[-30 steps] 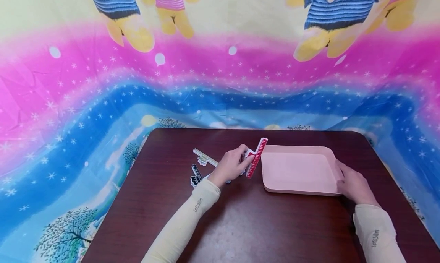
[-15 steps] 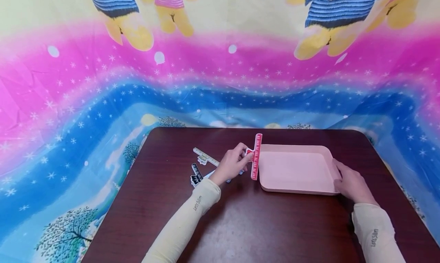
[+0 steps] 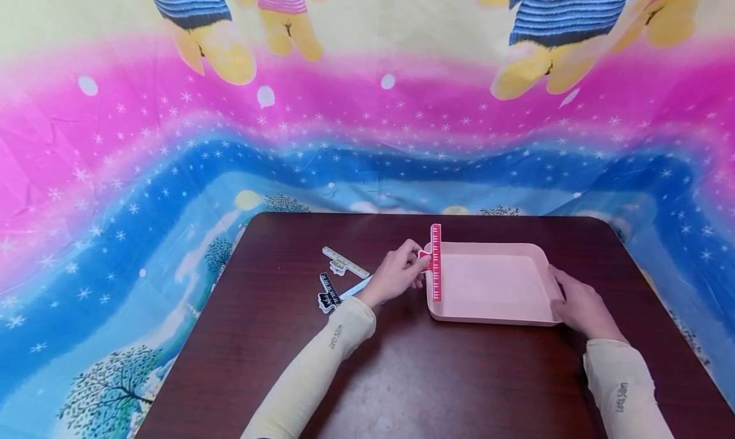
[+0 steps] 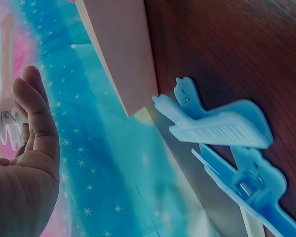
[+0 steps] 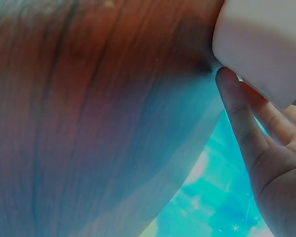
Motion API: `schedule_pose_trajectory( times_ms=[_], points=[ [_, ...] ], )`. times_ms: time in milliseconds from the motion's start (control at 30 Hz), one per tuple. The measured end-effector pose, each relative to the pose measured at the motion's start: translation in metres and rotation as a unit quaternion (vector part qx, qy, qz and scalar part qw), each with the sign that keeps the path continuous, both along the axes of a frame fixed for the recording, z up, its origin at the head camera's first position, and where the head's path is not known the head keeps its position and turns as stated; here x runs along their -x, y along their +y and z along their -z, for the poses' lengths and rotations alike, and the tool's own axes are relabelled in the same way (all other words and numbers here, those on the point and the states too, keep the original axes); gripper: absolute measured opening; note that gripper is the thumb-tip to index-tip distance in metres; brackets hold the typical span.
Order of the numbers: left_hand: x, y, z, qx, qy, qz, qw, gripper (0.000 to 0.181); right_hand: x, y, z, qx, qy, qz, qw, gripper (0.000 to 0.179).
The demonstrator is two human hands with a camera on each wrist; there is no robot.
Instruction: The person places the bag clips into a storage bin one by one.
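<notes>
My left hand [image 3: 396, 270] pinches a red music clip with piano-key markings [image 3: 437, 263] by its handle end. The clip hangs over the left rim of a pink rectangular tray [image 3: 494, 282]. In the left wrist view, the held clip [image 4: 6, 59] shows its pale edge and spring. At the tray's right side, my right hand [image 3: 586, 302] grips the rim, the thumb near the top edge. From the right wrist view, extended fingers [image 5: 237, 98] lie along the tray's outer side. The inside of the tray shows nothing in it.
Left of the tray lie a yellowish clip [image 3: 344, 262], a black clip [image 3: 329, 292] and a light blue clip [image 3: 356, 288], partly hidden by my left arm. Blue clips [image 4: 222, 123] lie close together in the left wrist view. A patterned cloth [image 3: 379, 120] hangs behind the dark table [image 3: 402, 375].
The red clip has turned upright and moved right, from beside the tray to over its left rim. My right hand and the tray have slid slightly left.
</notes>
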State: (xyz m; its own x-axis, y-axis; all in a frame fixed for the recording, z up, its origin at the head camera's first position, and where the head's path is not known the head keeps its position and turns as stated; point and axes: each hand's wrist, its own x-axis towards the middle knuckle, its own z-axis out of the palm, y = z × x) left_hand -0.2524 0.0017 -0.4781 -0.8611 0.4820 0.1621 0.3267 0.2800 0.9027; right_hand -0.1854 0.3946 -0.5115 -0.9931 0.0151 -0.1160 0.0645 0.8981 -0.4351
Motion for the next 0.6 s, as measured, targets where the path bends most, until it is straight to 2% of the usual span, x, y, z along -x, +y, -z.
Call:
schedule_pose_trajectory(
  times_ms=[167, 400, 600],
  points=[
    [0.000, 0.008, 0.000, 0.002, -0.014, 0.006, 0.9999, 0.017, -0.001, -0.004, 0.000, 0.001, -0.006, -0.005, 1.0000, 0.078],
    [0.002, 0.023, 0.000, -0.010, -0.052, 0.016, 0.9985, 0.020, -0.002, -0.008, 0.002, 0.004, 0.005, -0.021, 0.9998, 0.077],
    [0.004, 0.035, -0.003, -0.004, -0.055, 0.019, 0.9983, 0.025, -0.001, -0.010, 0.000, 0.004, 0.015, -0.034, 0.9993, 0.077]
  ],
)
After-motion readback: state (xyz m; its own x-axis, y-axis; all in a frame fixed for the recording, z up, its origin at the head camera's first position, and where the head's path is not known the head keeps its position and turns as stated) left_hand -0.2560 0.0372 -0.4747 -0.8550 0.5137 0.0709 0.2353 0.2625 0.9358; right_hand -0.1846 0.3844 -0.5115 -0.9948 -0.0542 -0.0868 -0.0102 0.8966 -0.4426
